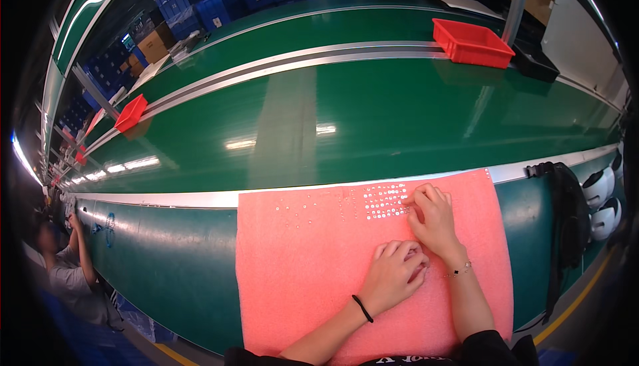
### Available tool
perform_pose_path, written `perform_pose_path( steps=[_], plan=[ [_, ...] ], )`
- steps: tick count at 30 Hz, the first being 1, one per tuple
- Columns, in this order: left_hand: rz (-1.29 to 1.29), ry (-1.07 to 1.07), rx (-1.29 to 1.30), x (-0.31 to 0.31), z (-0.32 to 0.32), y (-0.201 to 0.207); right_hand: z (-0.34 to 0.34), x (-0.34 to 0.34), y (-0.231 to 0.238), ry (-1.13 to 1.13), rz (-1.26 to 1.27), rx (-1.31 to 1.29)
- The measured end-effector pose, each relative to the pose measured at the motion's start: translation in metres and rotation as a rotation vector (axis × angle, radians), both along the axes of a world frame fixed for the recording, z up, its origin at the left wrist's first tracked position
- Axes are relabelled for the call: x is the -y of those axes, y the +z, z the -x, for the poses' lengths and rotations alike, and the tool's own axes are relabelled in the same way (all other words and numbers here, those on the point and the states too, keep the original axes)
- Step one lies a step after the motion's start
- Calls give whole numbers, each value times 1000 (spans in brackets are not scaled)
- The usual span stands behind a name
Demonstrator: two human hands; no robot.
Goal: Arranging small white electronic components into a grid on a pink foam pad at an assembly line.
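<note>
A pink towel-like cloth lies in front of me, with rows of small shiny round pieces on its far part. My right hand is at the right end of these rows, thumb and fingers bent together in a pinch. Whatever is between its fingertips is too small to make out. Nearer to me, my left hand rests on the cloth with curled fingers; their tips and anything in them are hidden. More small pieces lie scattered thinly left of the rows.
Beyond the cloth runs a green conveyor belt edged by a metal rail. Red bins stand along the far rail. A black bag hangs at the right. Another person works at the far left, near a blue coiled thing.
</note>
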State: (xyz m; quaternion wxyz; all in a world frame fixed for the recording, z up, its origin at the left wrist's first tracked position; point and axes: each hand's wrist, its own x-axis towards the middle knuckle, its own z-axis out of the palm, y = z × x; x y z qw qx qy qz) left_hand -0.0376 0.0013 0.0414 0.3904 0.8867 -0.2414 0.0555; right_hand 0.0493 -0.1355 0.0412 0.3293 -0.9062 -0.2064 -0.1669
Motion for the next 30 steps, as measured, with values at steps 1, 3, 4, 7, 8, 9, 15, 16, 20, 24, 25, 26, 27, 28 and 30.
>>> perform_pose_path(
  steps=[1, 3, 4, 7, 8, 9, 15, 16, 20, 24, 25, 26, 27, 28, 30],
  plan=[
    [-3, -5, 2, 0, 0, 1, 0, 1, 1, -4, 4, -3],
    [4, -18, 8, 2, -1, 2, 1, 3, 3, -20, 11, -4],
    [7, -27, 13, 4, -2, 1, 1, 6, 3, -20, 23, 10],
    [1, -27, 10, 7, -2, -2, 0, 11, -4, -26, 59, 25],
    [6, -86, 16, 7, -4, -3, -1, 12, -9, -31, 79, 25],
    [-22, -55, 31, 4, -4, -5, -1, 12, -11, -19, 64, 42],
    [-78, -31, 54, 1, -2, -7, -1, 3, -13, 8, 19, 24],
    [-88, -4, 76, 2, -3, -6, 0, 6, -13, -10, 19, 26],
    [-97, -17, 92, 7, -3, -4, 3, 10, -12, -17, 11, 65],
    [-113, -15, 86, 5, -3, -3, 2, 8, -14, -14, 27, 74],
    [-107, -13, 86, 5, -3, -3, 2, 7, -13, -8, 27, 73],
    [-107, -5, 84, 4, -3, -3, 1, 8, -13, -7, 36, 65],
    [-101, -10, 84, 4, -3, -3, 1, 8, -12, -4, 46, 56],
    [-97, -5, 83, 3, -3, -3, 0, 7, -13, 14, 43, 56],
    [-95, 0, 70, 2, -3, -1, -1, 6, -14, 22, 49, 25]
  ],
)
